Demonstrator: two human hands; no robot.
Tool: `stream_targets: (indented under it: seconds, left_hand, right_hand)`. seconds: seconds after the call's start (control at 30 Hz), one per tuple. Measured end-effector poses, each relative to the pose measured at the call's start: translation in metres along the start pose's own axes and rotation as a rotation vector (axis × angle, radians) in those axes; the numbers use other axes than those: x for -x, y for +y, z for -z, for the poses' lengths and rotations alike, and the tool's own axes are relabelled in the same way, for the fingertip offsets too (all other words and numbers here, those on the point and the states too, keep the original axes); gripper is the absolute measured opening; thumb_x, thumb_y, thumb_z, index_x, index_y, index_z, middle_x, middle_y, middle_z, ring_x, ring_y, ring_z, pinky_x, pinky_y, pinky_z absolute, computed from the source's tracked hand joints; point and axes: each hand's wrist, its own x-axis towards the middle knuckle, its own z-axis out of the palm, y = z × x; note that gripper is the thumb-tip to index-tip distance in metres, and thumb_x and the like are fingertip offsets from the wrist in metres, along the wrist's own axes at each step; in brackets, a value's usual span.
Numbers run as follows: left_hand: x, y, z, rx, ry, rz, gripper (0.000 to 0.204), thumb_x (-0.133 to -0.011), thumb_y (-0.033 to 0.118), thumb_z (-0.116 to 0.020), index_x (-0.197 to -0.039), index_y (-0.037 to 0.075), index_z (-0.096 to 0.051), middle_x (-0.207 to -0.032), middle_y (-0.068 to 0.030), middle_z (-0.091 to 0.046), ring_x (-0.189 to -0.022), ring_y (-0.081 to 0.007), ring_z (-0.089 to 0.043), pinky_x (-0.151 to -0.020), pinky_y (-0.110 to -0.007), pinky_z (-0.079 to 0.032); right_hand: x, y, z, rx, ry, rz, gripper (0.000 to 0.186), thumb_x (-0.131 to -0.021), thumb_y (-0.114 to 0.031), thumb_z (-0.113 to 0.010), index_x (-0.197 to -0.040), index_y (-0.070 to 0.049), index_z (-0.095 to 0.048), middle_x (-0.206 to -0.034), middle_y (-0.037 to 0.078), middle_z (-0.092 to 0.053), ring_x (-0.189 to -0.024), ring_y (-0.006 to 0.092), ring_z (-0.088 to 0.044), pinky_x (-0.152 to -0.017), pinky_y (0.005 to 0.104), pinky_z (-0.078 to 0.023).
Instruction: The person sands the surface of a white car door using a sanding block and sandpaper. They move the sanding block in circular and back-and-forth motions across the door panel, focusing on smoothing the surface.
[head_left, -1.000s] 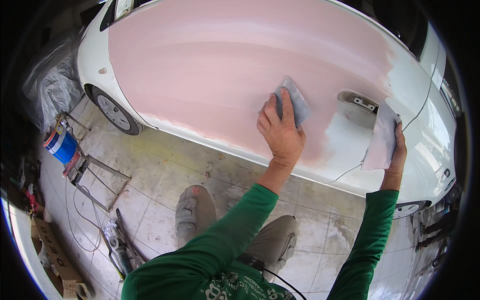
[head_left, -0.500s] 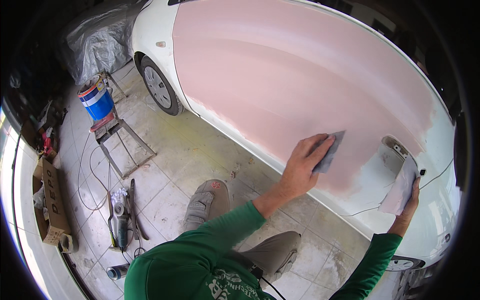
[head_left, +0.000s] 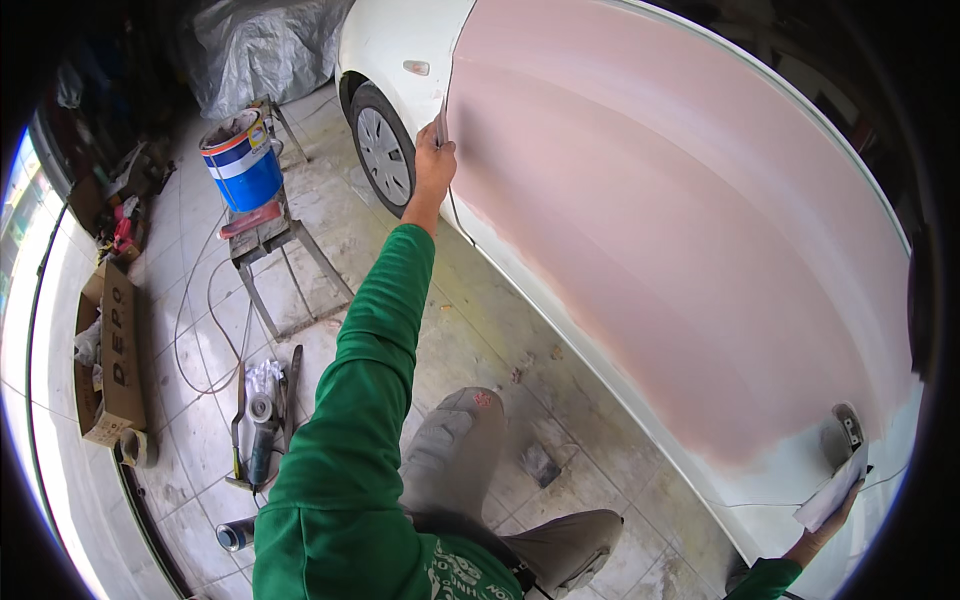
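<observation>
My left hand [head_left: 433, 168] grips a thin grey flat pad [head_left: 442, 125], seen nearly edge-on, at the front edge of a white car's door [head_left: 660, 250], which is coated mostly in matte pale pink. The front wheel [head_left: 382, 155] is just left of that hand. At the lower right, my right hand [head_left: 835, 522] holds a pale, pink-dusted sheet [head_left: 827, 493] against the door, just below the recessed handle opening [head_left: 852, 425]. Its fingers are partly hidden behind the sheet.
A blue bucket [head_left: 246, 178] stands on a low metal stand [head_left: 295, 270] at the left. An angle grinder [head_left: 263, 440] and bars lie on the tiled floor [head_left: 570, 390], near an open cardboard box [head_left: 118, 350]. A silver cover [head_left: 260, 55] is behind.
My left hand has swept with the pad from mid-door to the door's front edge. The view has turned leftward. My right hand still holds the sheet beside the handle opening.
</observation>
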Motion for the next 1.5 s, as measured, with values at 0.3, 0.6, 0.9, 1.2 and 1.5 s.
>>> stream_targets:
  seconds: [0.3,0.6,0.9,1.2,1.5]
  left_hand:
    - [-0.051,-0.017,0.003,0.277,-0.162,0.257,0.062,-0.083,-0.005,-0.054,-0.145,0.004,-0.054,-0.142,-0.0126,-0.047,-0.124,-0.029,-0.056,-0.104,-0.036,-0.048]
    - [0.098,0.119,-0.05,0.217,-0.175,-0.034,0.072,-0.076,-0.012,-0.053,-0.146,0.005,-0.052,-0.141,-0.0159,-0.046,-0.13,-0.037,-0.045,-0.112,-0.044,-0.041]
    - [0.229,0.237,-0.095,0.023,-0.177,-0.185,0.076,-0.075,-0.011,-0.058,-0.148,0.008,-0.049,-0.143,-0.0123,-0.046,-0.122,-0.0391,-0.044,-0.106,-0.05,-0.039]
    - [0.333,0.331,-0.143,0.078,-0.191,-0.25,0.076,-0.074,-0.011,-0.064,-0.147,0.003,-0.05,-0.139,-0.0152,-0.047,-0.119,-0.0386,-0.046,-0.102,-0.049,-0.04]
    - [0.435,0.434,-0.18,0.12,-0.228,-0.274,0.085,-0.07,-0.006,-0.069,-0.151,0.002,-0.044,-0.139,-0.0161,-0.046,-0.12,-0.0377,-0.044,-0.103,-0.049,-0.038]
  right_hand:
    - [0.012,0.007,-0.03,-0.038,0.065,0.003,0.068,-0.107,-0.044,-0.049,-0.159,-0.004,-0.03,-0.157,0.011,-0.042,-0.143,0.0252,-0.041,-0.121,0.0378,-0.03]
    - [0.005,0.005,-0.009,0.002,0.036,0.014,0.069,-0.106,-0.046,-0.051,-0.158,-0.003,-0.034,-0.154,0.013,-0.046,-0.14,0.026,-0.045,-0.121,0.0392,-0.032]
    - [-0.01,0.017,0.016,-0.092,-0.109,0.033,0.064,-0.107,-0.042,-0.051,-0.153,0.002,-0.039,-0.146,0.014,-0.052,-0.134,0.0251,-0.05,-0.118,0.0375,-0.034]
    - [-0.002,0.024,0.007,-0.165,-0.274,0.046,0.054,-0.107,-0.037,-0.053,-0.143,0.004,-0.05,-0.121,0.013,-0.067,-0.104,0.0206,-0.066,-0.093,0.03,-0.052]
    - [0.061,0.043,0.046,-0.217,-0.187,-0.028,0.056,-0.106,-0.041,-0.053,-0.134,0.007,-0.054,-0.11,0.017,-0.069,-0.098,0.0233,-0.068,-0.087,0.0314,-0.055]
